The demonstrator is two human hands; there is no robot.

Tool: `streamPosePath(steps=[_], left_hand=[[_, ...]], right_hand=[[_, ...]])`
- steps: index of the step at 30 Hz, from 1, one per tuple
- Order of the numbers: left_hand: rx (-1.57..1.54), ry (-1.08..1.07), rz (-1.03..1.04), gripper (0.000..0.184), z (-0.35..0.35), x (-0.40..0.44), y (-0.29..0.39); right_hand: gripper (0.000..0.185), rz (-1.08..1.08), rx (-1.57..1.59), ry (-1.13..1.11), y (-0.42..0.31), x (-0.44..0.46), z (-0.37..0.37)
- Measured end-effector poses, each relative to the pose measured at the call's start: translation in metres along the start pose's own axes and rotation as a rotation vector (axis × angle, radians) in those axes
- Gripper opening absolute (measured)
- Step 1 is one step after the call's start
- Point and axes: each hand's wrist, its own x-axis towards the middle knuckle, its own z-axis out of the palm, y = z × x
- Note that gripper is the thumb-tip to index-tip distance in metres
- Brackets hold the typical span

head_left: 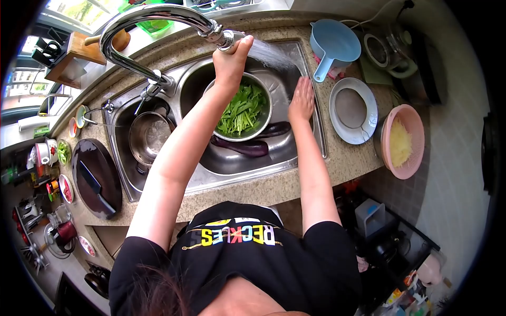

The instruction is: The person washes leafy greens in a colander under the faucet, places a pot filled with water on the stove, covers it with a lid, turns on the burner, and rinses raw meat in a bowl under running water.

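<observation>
My left hand (232,62) is closed around the spray head (226,40) of the tall chrome faucet (113,32). Water (271,57) shoots out of it toward the far right of the sink basin (232,164). Fingers extended, my right hand (302,100) lies flat at the basin's right wall. Between my arms, a metal pot (270,108) holds chopped green leafy vegetables (243,110); my left forearm covers part of it. Two dark purple eggplants, one in front (242,147) and one behind (275,129), lie on the basin floor beside the pot.
A steel pot (150,138) sits in the left basin. Leftward lie a dark cutting board (108,158) and cleaver (89,178). On the right counter are a blue ladle-like scoop (336,42), a white bowl with a strainer (352,109) and a pink colander (419,131) of pale yellow shreds.
</observation>
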Motion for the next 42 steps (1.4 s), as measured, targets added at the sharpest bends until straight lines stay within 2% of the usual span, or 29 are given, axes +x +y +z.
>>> streamPosePath(steps=[2, 4, 5, 7, 8, 10, 11, 12, 13, 14, 15, 16, 18, 19, 24, 25, 26, 28, 29, 30, 31, 33, 34, 35, 36, 37, 40, 42], left_hand=[[0.084, -0.052, -0.002, 0.024, -0.007, -0.005, 0.001], [0.093, -0.072, -0.014, 0.025, -0.012, -0.014, 0.001], [0.110, -0.092, -0.028, 0.026, -0.014, -0.018, 0.004], [0.144, -0.165, -0.082, 0.026, -0.025, -0.025, 0.006], [0.131, -0.205, -0.109, 0.026, -0.031, -0.029, 0.005], [0.143, -0.292, -0.184, 0.029, -0.045, -0.041, 0.005], [0.166, -0.342, -0.224, 0.037, -0.051, -0.048, 0.009], [0.181, -0.371, -0.202, 0.038, -0.055, -0.054, 0.015], [0.232, -0.405, -0.233, 0.040, -0.061, -0.060, 0.021], [0.216, -0.449, -0.213, 0.040, -0.066, -0.064, 0.025], [0.203, -0.489, -0.195, 0.041, -0.072, -0.068, 0.027], [0.205, -0.491, -0.192, 0.041, -0.077, -0.071, 0.028], [0.207, -0.548, -0.209, 0.040, -0.086, -0.075, 0.026], [0.212, -0.550, -0.213, 0.040, -0.088, -0.079, 0.028], [0.260, -0.445, -0.257, 0.037, -0.082, -0.085, 0.029], [0.236, -0.417, -0.286, 0.036, -0.080, -0.086, 0.030], [0.243, -0.400, -0.281, 0.035, -0.080, -0.086, 0.028], [0.225, -0.401, -0.268, 0.035, -0.079, -0.084, 0.024], [0.210, -0.401, -0.254, 0.035, -0.079, -0.084, 0.023], [0.236, -0.397, -0.264, 0.035, -0.079, -0.084, 0.024], [0.231, -0.399, -0.268, 0.035, -0.079, -0.084, 0.023], [0.232, -0.408, -0.248, 0.036, -0.079, -0.082, 0.021], [0.228, -0.412, -0.249, 0.036, -0.079, -0.081, 0.021], [0.218, -0.416, -0.253, 0.035, -0.079, -0.082, 0.022], [0.210, -0.423, -0.258, 0.035, -0.078, -0.082, 0.021], [0.208, -0.432, -0.262, 0.035, -0.078, -0.083, 0.021], [0.186, -0.434, -0.232, 0.035, -0.080, -0.081, 0.021], [0.182, -0.450, -0.218, 0.035, -0.083, -0.083, 0.020]], right_hand=[[0.054, 0.054, -0.001, -0.022, 0.000, -0.045, -0.022], [0.061, 0.183, -0.019, -0.178, 0.001, -0.080, -0.038], [0.061, 0.193, -0.025, -0.174, -0.003, -0.091, -0.053], [0.076, 0.446, 0.159, -0.403, -0.012, -0.114, -0.087], [0.089, 0.468, 0.240, -0.417, -0.011, -0.125, -0.088], [0.090, 0.475, 0.258, -0.439, -0.012, -0.139, -0.076], [0.091, 0.472, 0.281, -0.461, -0.013, -0.141, -0.073], [0.092, 0.489, 0.345, -0.479, -0.028, -0.134, -0.092], [0.091, 0.486, 0.391, -0.457, -0.039, -0.128, -0.084], [0.086, 0.434, 0.526, -0.329, -0.047, -0.124, -0.059], [0.074, 0.501, 0.698, -0.229, -0.063, -0.112, -0.049], [0.056, 0.640, 0.910, -0.222, -0.078, -0.099, -0.054], [0.039, 0.803, 1.584, -0.257, -0.091, -0.073, -0.017], [0.039, 0.808, 1.587, -0.258, -0.098, -0.068, -0.018], [0.023, 1.131, 2.197, -0.200, -0.122, -0.039, -0.062], [0.023, 1.131, 2.194, -0.202, -0.122, -0.038, -0.069], [0.021, 0.990, 2.002, -0.230, -0.118, -0.038, -0.070], [0.019, 0.994, 1.879, -0.235, -0.102, -0.040, -0.083], [0.017, 0.795, 1.901, -0.063, -0.085, -0.051, -0.063], [0.016, 0.764, 1.665, -0.080, -0.065, -0.058, -0.062], [0.017, 0.600, 1.321, -0.015, -0.036, -0.065, -0.040], [0.023, 0.569, 0.804, 0.027, 0.007, -0.085, -0.058], [0.028, 0.525, 0.620, -0.005, 0.029, -0.097, -0.062], [0.032, 0.682, 0.401, -0.295, 0.035, -0.103, -0.092], [0.029, 0.735, 0.218, -0.291, 0.035, -0.123, -0.093], [0.029, 0.745, 0.214, -0.291, 0.032, -0.138, -0.092], [0.031, 0.374, -0.300, -0.611, -0.002, -0.148, -0.112], [0.031, 0.411, -0.283, -0.687, -0.016, -0.143, -0.094]])
